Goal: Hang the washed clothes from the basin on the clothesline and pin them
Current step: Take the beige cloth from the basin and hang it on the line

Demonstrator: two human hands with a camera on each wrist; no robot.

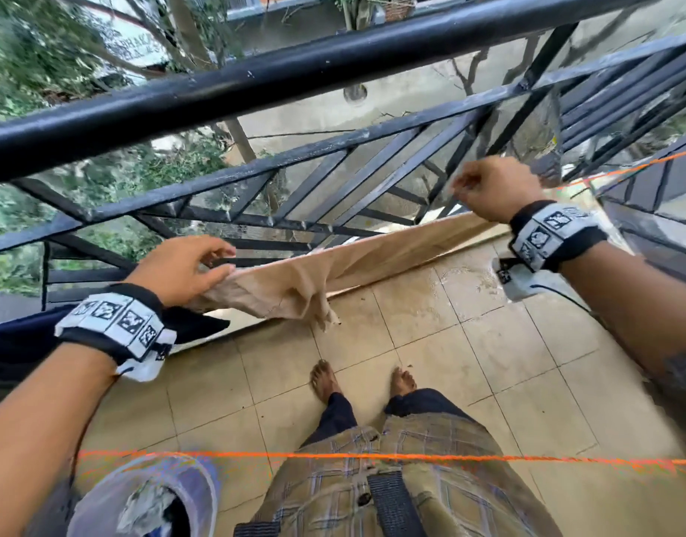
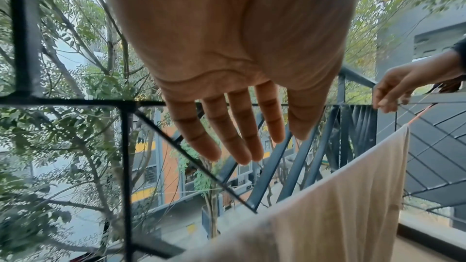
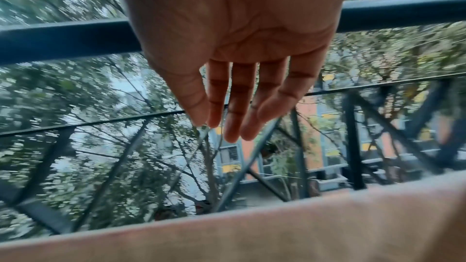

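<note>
A beige cloth (image 1: 372, 257) hangs folded over the far orange clothesline (image 1: 643, 168), stretched between my two hands. My left hand (image 1: 221, 261) hovers at the cloth's left end, thumb at its top edge; the left wrist view shows this left hand (image 2: 242, 146) with straight fingers above the cloth (image 2: 353, 196). My right hand (image 1: 465, 188) is at the right end, above the cloth; its fingers hang relaxed and hold nothing in the right wrist view (image 3: 227, 127). The basin (image 1: 202, 482) with wet clothes sits at the bottom left.
A black metal railing (image 1: 333, 67) runs just beyond the cloth, with trees and a drop behind. A dark navy garment (image 1: 16, 343) hangs to the left. A second orange line (image 1: 372, 456) crosses near my waist. My bare feet stand on wet tiles (image 1: 488, 343).
</note>
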